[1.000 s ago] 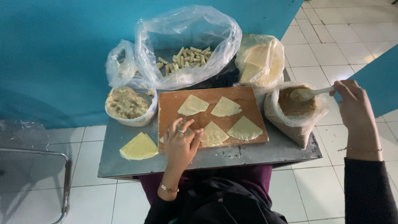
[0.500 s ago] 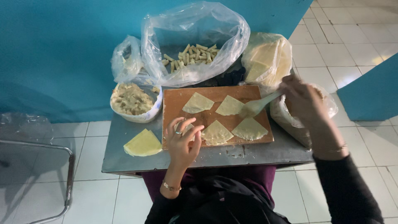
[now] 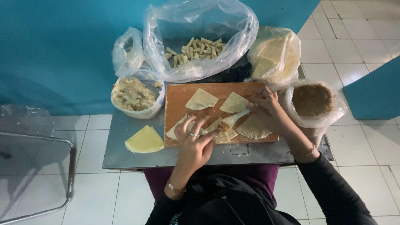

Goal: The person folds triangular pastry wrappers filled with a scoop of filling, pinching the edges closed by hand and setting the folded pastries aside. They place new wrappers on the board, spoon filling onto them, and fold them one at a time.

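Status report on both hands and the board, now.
Right hand grips spoon, tip on folded wrapper. Left hand steadies that wrapper, fingers spread. Three other wrappers on cutting board; nothing in the way.

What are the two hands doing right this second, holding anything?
Left hand: open, fingers spread, pressing on a pastry wrapper on the wooden board.
Right hand: closed on a spoon, its tip over that wrapper.
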Motion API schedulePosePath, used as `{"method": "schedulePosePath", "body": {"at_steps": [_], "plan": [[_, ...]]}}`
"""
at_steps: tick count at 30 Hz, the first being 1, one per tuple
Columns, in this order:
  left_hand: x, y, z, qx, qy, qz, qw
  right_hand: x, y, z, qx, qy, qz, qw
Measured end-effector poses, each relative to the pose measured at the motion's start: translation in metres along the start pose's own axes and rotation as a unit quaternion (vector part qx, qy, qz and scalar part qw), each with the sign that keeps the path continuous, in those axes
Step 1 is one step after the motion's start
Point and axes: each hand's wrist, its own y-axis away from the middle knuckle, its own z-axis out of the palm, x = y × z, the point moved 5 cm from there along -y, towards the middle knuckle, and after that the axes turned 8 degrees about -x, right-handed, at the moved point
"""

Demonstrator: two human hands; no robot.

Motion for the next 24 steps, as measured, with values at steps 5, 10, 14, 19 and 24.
{"method": "schedulePosePath", "body": {"at_steps": [5,10,14,19,24], "plan": [[-0.002,0.001,0.009,-0.02,-0.019,0.002,1.0,-0.005,0.001,0.004,-0.022,0.003,-0.011,1.0],[-0.002,0.003,0.011,-0.032,-0.038,-0.005,0.999,-0.012,-0.001,0.003,-0.035,0.004,-0.012,0.999],[-0.002,0.003,0.012,-0.037,-0.037,-0.013,0.999,-0.014,-0.002,0.003,-0.039,0.008,-0.017,0.999],[0.0,0.002,0.011,-0.031,-0.026,-0.011,0.999,-0.014,-0.002,0.003,-0.035,0.002,-0.025,0.999],[0.0,0.003,0.01,-0.041,-0.02,-0.008,0.999,-0.011,-0.001,0.003,-0.028,0.006,-0.011,1.0]]}}
